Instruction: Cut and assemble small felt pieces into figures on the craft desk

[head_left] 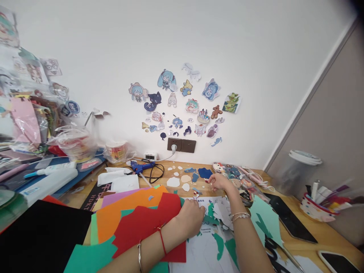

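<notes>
My left hand (192,217) is closed over the front of the desk, its fingertips mostly hidden behind the knuckles. Just beyond them lies a small red and white paper piece (196,193); I cannot tell whether it is gripped. Farther back, my right hand (218,182) has its fingers bent together near a tiny dark red bit, too small to make out. Cut paper shapes lie around it: a dark blue one (205,173), a cream one (186,178) and a white one (173,182). Green paper scraps (218,245) rest on a printed white sheet (196,256) between my arms.
Red paper (142,227), orange paper (113,220) and black paper (42,235) spread on the left. A blue glue gun (142,166) lies behind them. To the right are scissors (271,248), a dark tablet (292,218), a phone (338,262) and a pen cup (318,207).
</notes>
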`<state>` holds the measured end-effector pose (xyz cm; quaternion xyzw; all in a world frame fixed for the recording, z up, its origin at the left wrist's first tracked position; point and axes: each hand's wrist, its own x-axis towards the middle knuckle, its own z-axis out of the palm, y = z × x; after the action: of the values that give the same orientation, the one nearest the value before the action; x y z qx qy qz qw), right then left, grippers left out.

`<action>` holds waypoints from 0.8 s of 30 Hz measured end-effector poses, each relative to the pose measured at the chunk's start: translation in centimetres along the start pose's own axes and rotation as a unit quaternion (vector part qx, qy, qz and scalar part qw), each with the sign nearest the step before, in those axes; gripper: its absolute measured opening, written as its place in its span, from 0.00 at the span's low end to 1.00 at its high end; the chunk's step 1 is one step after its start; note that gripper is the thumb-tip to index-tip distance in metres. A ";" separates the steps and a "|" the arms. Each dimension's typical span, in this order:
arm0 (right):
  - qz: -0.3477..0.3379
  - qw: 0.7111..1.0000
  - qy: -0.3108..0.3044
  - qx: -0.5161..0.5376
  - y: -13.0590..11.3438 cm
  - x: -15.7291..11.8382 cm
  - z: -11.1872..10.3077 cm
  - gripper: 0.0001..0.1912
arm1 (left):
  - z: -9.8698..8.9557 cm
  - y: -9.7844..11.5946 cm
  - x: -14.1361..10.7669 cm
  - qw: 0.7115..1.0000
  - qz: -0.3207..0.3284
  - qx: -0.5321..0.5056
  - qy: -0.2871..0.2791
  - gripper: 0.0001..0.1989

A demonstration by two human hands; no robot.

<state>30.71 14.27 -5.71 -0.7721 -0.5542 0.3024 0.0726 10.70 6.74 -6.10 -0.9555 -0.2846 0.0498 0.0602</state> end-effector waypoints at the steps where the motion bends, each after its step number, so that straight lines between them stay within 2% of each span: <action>1: 0.002 1.000 -0.002 0.000 0.1 0.1 0.0 0.11 | 0.1 0.0 0.0 1.000 0.000 -0.001 0.001 0.12; 7: 0.009 0.999 -0.006 -0.037 1.2 1.2 0.5 0.10 | 0.2 0.0 0.1 1.000 -0.001 0.002 -0.001 0.12; 13: -0.015 0.993 0.041 -0.110 2.1 2.0 0.2 0.11 | -0.1 0.0 0.0 1.000 -0.003 0.008 -0.008 0.12; 20: -0.055 0.986 0.052 -0.147 1.0 1.5 0.1 0.11 | -0.1 0.0 0.0 1.000 -0.003 0.009 -0.006 0.12; 24: -0.091 0.984 0.019 -0.152 -0.3 1.1 0.7 0.10 | -0.2 0.0 0.0 1.000 -0.004 0.009 -0.008 0.12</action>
<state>30.35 15.24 -6.54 -0.7261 -0.6603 0.1919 -0.0083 10.73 6.67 -5.90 -0.9532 -0.2888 0.0602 0.0667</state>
